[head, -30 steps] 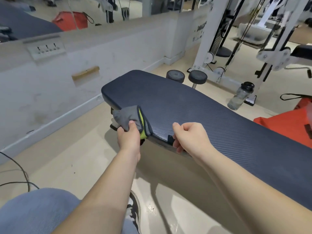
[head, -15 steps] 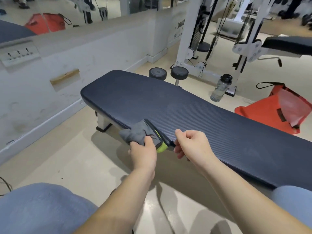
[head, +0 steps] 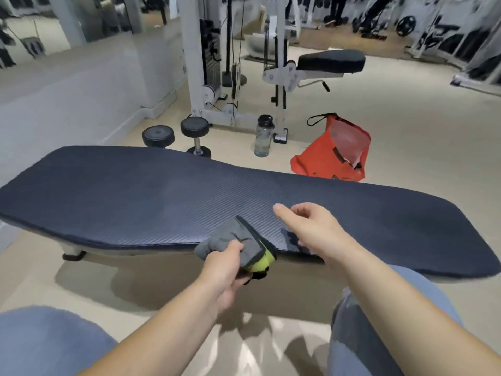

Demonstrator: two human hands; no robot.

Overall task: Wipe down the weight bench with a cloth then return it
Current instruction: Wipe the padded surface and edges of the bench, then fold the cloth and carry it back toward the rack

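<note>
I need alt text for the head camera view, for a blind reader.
A left hand presses a grey cloth on the near edge of a dark weight bench; the right hand hovers open above the pad.

Gym floor, cable machine (head: 206,63), dumbbells (head: 196,134), padded weight bench (head: 162,196)

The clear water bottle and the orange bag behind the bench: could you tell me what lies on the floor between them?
Only bare beige floor lies between the clear water bottle and the orange bag in the head view.
</note>
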